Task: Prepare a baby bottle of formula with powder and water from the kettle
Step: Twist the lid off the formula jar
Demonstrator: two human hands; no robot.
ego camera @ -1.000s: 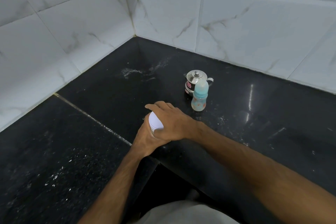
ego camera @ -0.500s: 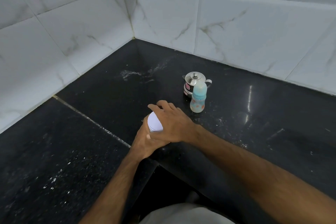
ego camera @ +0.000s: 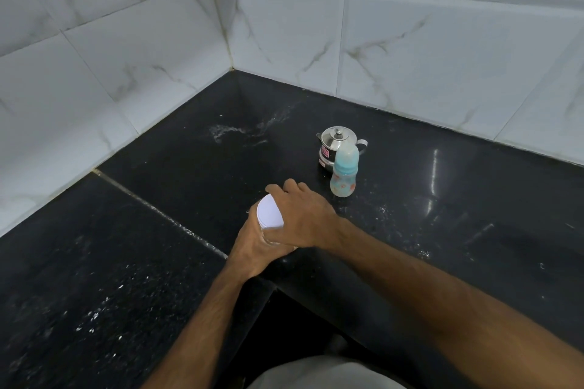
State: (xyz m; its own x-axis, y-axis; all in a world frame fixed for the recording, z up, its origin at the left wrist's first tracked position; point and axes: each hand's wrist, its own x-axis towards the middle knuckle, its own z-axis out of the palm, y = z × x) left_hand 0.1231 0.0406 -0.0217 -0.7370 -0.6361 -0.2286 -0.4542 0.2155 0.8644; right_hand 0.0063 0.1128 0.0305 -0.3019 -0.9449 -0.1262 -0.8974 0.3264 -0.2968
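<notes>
At frame centre, the left hand [ego camera: 252, 249] grips a white-lidded container [ego camera: 268, 215]; the right hand [ego camera: 303, 218] clasps its lid. The capped blue plastic baby bottle [ego camera: 344, 172] and small steel kettle [ego camera: 335, 144] stand untouched behind, so preparation looks barely begun.

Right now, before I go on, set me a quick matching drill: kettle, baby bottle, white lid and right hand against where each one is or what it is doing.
Things:
1. kettle
2. baby bottle
3. white lid
4. right hand

Places or states:
A. stands upright with its cap on, just in front of the steel pot
B. curled over the top of the container that the left hand holds
C. farthest back on the black counter, lid on
D. partly covered by fingers, nearest the counter edge

Pairs: 1-C, 2-A, 3-D, 4-B
</notes>
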